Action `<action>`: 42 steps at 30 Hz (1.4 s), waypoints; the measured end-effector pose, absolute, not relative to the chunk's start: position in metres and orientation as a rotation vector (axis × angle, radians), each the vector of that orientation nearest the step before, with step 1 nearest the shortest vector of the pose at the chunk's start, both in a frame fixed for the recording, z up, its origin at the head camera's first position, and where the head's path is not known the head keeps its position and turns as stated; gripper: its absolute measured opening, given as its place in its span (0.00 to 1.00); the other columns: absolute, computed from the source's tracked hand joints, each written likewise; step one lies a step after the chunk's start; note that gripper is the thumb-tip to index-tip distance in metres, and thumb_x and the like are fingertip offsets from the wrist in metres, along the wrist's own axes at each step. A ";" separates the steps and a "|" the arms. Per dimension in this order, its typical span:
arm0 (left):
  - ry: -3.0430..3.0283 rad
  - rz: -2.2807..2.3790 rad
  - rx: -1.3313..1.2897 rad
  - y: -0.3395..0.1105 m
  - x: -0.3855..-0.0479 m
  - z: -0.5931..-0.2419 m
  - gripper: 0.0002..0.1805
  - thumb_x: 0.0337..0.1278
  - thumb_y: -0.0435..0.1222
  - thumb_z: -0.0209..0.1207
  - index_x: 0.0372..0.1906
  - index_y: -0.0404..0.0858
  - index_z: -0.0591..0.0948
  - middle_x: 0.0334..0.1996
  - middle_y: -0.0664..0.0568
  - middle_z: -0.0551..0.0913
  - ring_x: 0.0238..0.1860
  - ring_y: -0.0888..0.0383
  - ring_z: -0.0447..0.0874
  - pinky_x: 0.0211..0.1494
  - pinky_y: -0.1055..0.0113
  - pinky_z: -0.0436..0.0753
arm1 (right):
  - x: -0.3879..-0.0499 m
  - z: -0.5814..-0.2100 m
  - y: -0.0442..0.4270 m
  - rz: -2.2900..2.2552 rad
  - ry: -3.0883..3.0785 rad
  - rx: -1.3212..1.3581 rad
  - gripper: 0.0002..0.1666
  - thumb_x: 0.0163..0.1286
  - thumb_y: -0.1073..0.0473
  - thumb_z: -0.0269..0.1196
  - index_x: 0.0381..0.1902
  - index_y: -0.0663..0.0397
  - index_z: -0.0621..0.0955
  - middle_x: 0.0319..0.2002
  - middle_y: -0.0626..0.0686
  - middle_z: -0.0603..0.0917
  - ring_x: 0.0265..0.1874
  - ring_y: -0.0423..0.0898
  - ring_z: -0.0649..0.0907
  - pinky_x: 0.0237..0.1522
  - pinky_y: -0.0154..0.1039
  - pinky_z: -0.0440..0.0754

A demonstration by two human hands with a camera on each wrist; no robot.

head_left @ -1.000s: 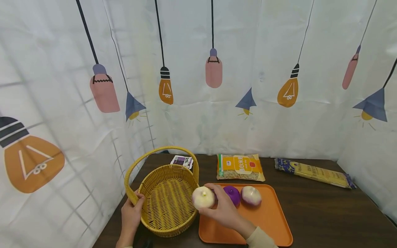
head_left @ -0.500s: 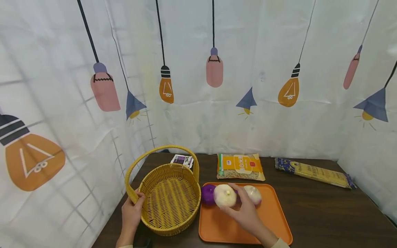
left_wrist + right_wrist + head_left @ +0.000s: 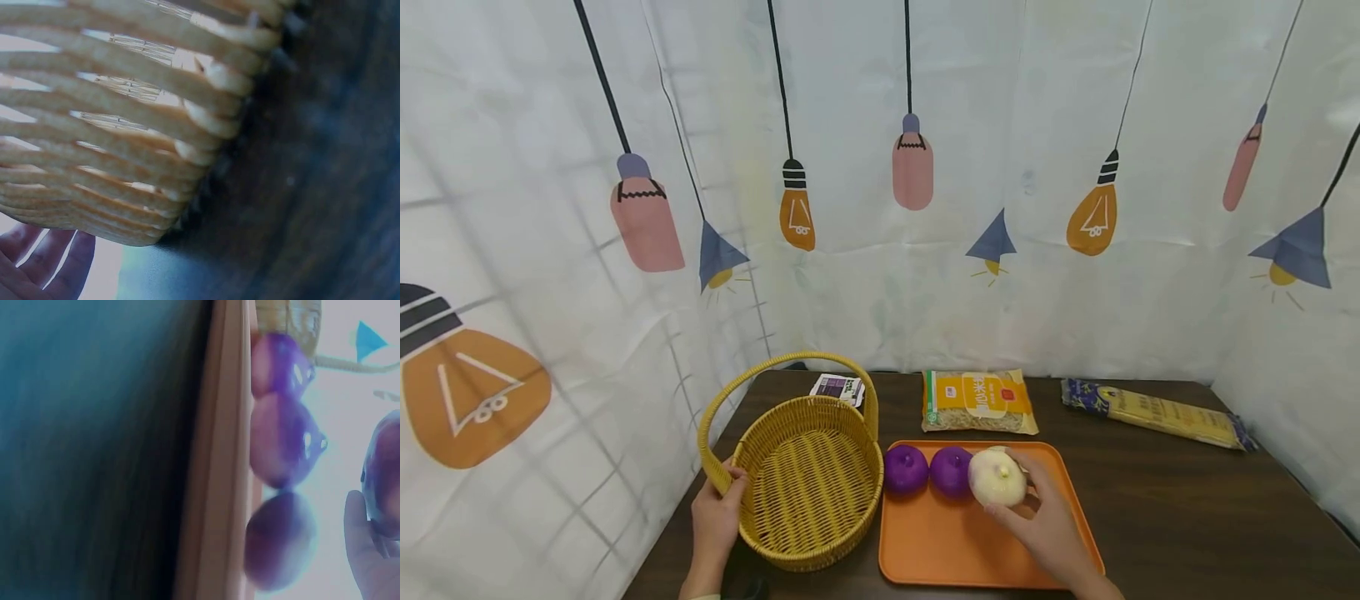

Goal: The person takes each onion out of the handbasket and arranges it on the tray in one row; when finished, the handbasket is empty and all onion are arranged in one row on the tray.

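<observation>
At the left, my left hand (image 3: 717, 512) grips the side of a yellow woven basket (image 3: 797, 550) by the foot of its tall handle. In the left wrist view, its fingers (image 3: 47, 259) show beyond the weave. My right hand (image 3: 1052, 529) holds a white-and-purple turnip (image 3: 997, 479) between thumb and fingers, raised above the right side of an orange tray (image 3: 955, 558). Two purple onions (image 3: 906, 469) sit side by side along the tray's far edge. Another turnip (image 3: 281, 542) rests beside them in the right wrist view; the held one mostly hides it from the head view.
Behind the tray lies a yellow grain packet (image 3: 979, 402). A long noodle packet (image 3: 1157, 414) is at the far right, and a small purple-and-white packet (image 3: 838, 388) lies behind the basket. A lamp-patterned curtain (image 3: 880, 292) surrounds the dark table (image 3: 1180, 508).
My right hand has moved rightward with the turnip, from the basket's right rim to the tray's right side, uncovering both purple onions. My left hand stays on the basket.
</observation>
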State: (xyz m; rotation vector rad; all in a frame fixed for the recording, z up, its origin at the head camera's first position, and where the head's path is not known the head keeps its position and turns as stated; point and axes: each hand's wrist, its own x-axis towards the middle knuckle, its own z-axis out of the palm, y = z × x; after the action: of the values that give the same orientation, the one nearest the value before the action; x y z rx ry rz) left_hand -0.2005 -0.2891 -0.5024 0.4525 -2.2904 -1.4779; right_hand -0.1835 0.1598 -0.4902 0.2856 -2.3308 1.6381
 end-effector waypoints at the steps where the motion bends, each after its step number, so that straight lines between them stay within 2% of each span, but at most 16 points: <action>1: -2.290 -1.481 0.451 -0.289 -0.200 -0.503 0.16 0.71 0.42 0.53 0.49 0.33 0.77 0.65 0.35 0.71 0.61 0.42 0.72 0.38 0.84 0.68 | -0.184 -0.490 0.163 1.634 -2.327 0.281 0.43 0.55 0.56 0.75 0.67 0.51 0.70 0.60 0.53 0.73 0.47 0.43 0.75 0.43 0.37 0.81; 7: -2.304 -1.475 0.453 -0.290 -0.199 -0.503 0.16 0.71 0.43 0.51 0.50 0.33 0.77 0.65 0.36 0.72 0.60 0.45 0.73 0.39 0.83 0.69 | -0.186 -0.492 0.180 1.509 -2.358 0.198 0.42 0.56 0.56 0.75 0.67 0.52 0.71 0.58 0.53 0.73 0.46 0.43 0.75 0.41 0.35 0.80; 13: -2.305 -1.462 0.443 -0.290 -0.200 -0.502 0.17 0.71 0.43 0.51 0.50 0.34 0.78 0.64 0.38 0.73 0.61 0.46 0.72 0.39 0.88 0.66 | -0.189 -0.491 0.193 1.453 -2.372 0.090 0.42 0.56 0.54 0.75 0.67 0.51 0.71 0.54 0.51 0.74 0.45 0.42 0.75 0.41 0.33 0.79; 20: -2.298 -1.408 0.428 -0.289 -0.201 -0.504 0.14 0.70 0.42 0.52 0.48 0.34 0.78 0.63 0.38 0.75 0.57 0.46 0.75 0.40 0.82 0.69 | -0.192 -0.493 0.214 1.473 -2.362 -0.031 0.43 0.61 0.52 0.71 0.70 0.53 0.66 0.63 0.58 0.73 0.47 0.20 0.70 0.42 0.21 0.75; 25: -2.292 -1.399 0.422 -0.289 -0.201 -0.506 0.13 0.70 0.41 0.53 0.47 0.34 0.78 0.62 0.37 0.75 0.57 0.46 0.75 0.40 0.83 0.68 | -0.197 -0.500 0.229 1.473 -2.381 -0.100 0.46 0.61 0.50 0.71 0.71 0.57 0.64 0.63 0.63 0.71 0.42 0.15 0.69 0.38 0.20 0.76; 26: -2.295 -1.393 0.424 -0.289 -0.201 -0.505 0.13 0.70 0.41 0.53 0.46 0.34 0.78 0.62 0.37 0.76 0.55 0.47 0.75 0.40 0.81 0.69 | -0.198 -0.501 0.232 1.481 -2.382 -0.112 0.46 0.61 0.50 0.71 0.71 0.57 0.63 0.64 0.63 0.70 0.43 0.16 0.70 0.38 0.20 0.76; 28: -2.294 -1.382 0.427 -0.289 -0.201 -0.505 0.13 0.70 0.42 0.53 0.46 0.35 0.79 0.62 0.39 0.76 0.54 0.49 0.75 0.40 0.83 0.68 | -0.201 -0.503 0.237 1.479 -2.390 -0.145 0.47 0.62 0.49 0.71 0.72 0.58 0.62 0.64 0.64 0.69 0.47 0.25 0.74 0.37 0.18 0.74; 30: -2.294 -1.377 0.435 -0.289 -0.201 -0.504 0.14 0.70 0.42 0.53 0.46 0.36 0.79 0.62 0.40 0.76 0.53 0.50 0.75 0.40 0.83 0.68 | -0.203 -0.503 0.241 1.474 -2.411 -0.180 0.48 0.62 0.47 0.70 0.72 0.59 0.61 0.65 0.65 0.68 0.53 0.39 0.76 0.37 0.16 0.72; 33: -2.295 -1.389 0.440 -0.289 -0.200 -0.503 0.14 0.70 0.43 0.52 0.47 0.36 0.79 0.62 0.40 0.76 0.54 0.51 0.74 0.40 0.82 0.69 | -0.204 -0.504 0.246 1.400 -2.462 -0.220 0.49 0.61 0.45 0.70 0.72 0.61 0.63 0.66 0.68 0.65 0.58 0.61 0.72 0.36 0.14 0.68; 36: -2.295 -1.396 0.436 -0.289 -0.199 -0.503 0.14 0.71 0.43 0.52 0.48 0.36 0.78 0.63 0.39 0.75 0.54 0.49 0.75 0.41 0.78 0.70 | -0.205 -0.506 0.249 1.327 -2.523 -0.237 0.50 0.60 0.42 0.71 0.71 0.62 0.65 0.66 0.70 0.62 0.59 0.66 0.69 0.36 0.16 0.66; 42: -2.277 -1.404 0.423 -0.289 -0.200 -0.506 0.12 0.69 0.40 0.55 0.47 0.35 0.78 0.62 0.38 0.76 0.57 0.47 0.75 0.42 0.78 0.70 | -0.205 -0.512 0.251 1.275 -2.593 -0.212 0.49 0.58 0.44 0.72 0.70 0.60 0.66 0.64 0.69 0.63 0.59 0.65 0.70 0.39 0.26 0.72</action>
State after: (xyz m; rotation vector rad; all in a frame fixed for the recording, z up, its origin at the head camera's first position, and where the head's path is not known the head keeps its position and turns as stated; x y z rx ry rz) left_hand -0.1995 -0.2890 -0.5056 0.4230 -2.2765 -1.4036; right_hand -0.2049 0.2513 -0.5116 -0.2122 -2.5930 1.2753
